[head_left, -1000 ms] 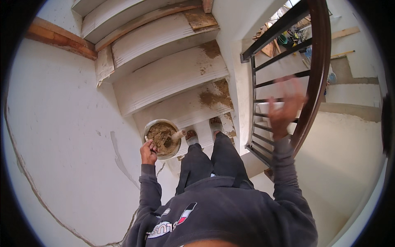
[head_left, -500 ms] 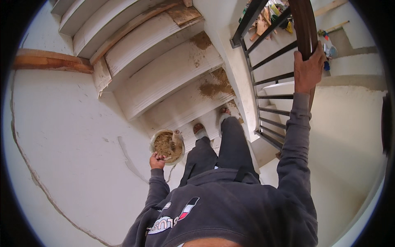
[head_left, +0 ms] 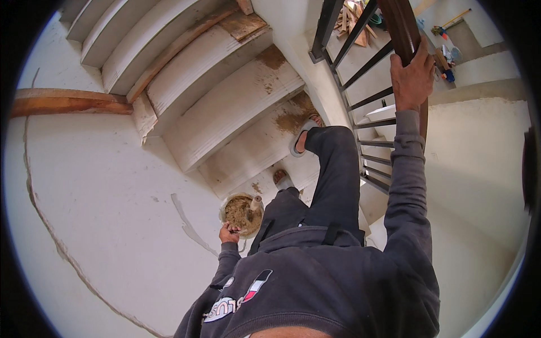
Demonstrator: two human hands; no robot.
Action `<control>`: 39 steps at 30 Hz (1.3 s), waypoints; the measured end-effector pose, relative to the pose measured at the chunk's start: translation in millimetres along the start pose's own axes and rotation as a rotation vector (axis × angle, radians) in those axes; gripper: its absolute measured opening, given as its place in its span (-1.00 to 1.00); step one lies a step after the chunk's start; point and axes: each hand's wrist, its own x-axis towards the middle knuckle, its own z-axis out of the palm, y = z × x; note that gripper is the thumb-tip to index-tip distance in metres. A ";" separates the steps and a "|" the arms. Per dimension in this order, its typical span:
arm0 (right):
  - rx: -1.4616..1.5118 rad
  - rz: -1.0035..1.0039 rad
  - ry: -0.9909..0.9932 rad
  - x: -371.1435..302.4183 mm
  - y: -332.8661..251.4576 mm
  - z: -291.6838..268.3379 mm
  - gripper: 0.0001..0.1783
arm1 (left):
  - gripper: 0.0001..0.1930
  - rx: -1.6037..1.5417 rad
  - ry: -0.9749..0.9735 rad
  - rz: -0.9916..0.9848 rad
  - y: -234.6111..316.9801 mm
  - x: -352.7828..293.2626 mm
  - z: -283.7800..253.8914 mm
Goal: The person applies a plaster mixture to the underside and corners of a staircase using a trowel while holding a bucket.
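At my left side hangs a round bucket (head_left: 222, 210) of brownish wet mortar (head_left: 238, 212). A tool with a pale round handle (head_left: 256, 203) stands in the mortar; its lower end is buried. My left hand (head_left: 229, 232) is closed at the bucket's near edge, holding it; whether by rim or bail I cannot tell. My right hand (head_left: 413, 79) is wrapped over the dark brown handrail (head_left: 401, 25) on the right, thumb on its inner side.
Curved pale stairs (head_left: 236, 121) rise ahead, with brown mortar smears (head_left: 294, 115) on the treads. A wooden board (head_left: 242, 25) lies on a higher step; a timber beam (head_left: 73, 103) runs along the left wall. Dark metal balusters (head_left: 366, 67) line the right. Wood scraps (head_left: 360, 25) lie beyond them.
My right foot has swung forward and up toward a higher step. The bucket and left hand shift slightly right and nearer in view. Both hands keep their grips.
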 end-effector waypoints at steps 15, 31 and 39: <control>0.054 -0.007 0.006 4.5 8.3 8.5 -0.19 | -0.89 0.011 0.017 0.002 0.9 -4.4 -3.0; 0.011 -0.039 0.054 2.6 6.4 8.5 -0.20 | -0.91 0.035 -0.080 -0.003 8.6 -0.6 2.4; -0.026 -0.039 0.044 0.3 3.2 -2.1 -0.20 | -0.92 0.031 -0.084 0.011 11.2 0.7 -6.5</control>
